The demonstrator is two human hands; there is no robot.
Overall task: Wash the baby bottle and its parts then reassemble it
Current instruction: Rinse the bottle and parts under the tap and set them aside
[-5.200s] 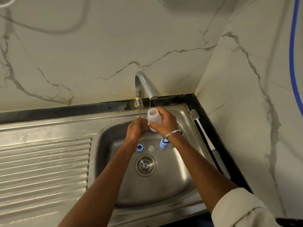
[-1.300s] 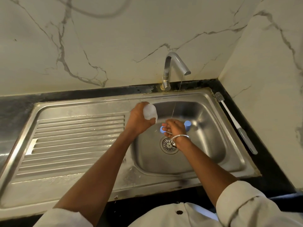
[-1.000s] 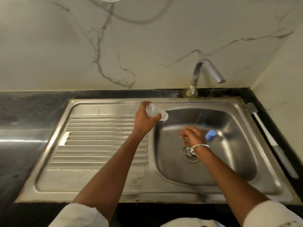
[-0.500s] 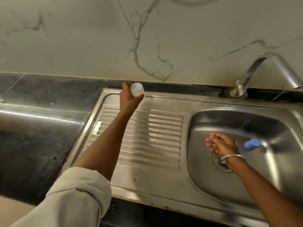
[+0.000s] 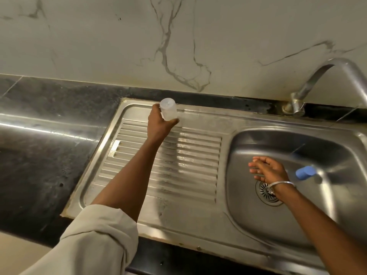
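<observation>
fingers of the left hand curl round the clear bottle at the drainboard's far edge, perhaps touching it. right hand hangs loose-fingered over the sink basin, beside a blue bottle part.

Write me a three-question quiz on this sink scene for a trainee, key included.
1. Multiple choice: the left hand, above the far edge of the drainboard, grips what? A. a sponge B. the clear bottle C. a spoon
2. True or false: the blue cap lies on the drainboard.
3. Fill the gap: the right hand is over the sink ____, near the drain strainer.
Key: 1 B. 2 false: the blue cap lies in the basin. 3 basin.
</observation>
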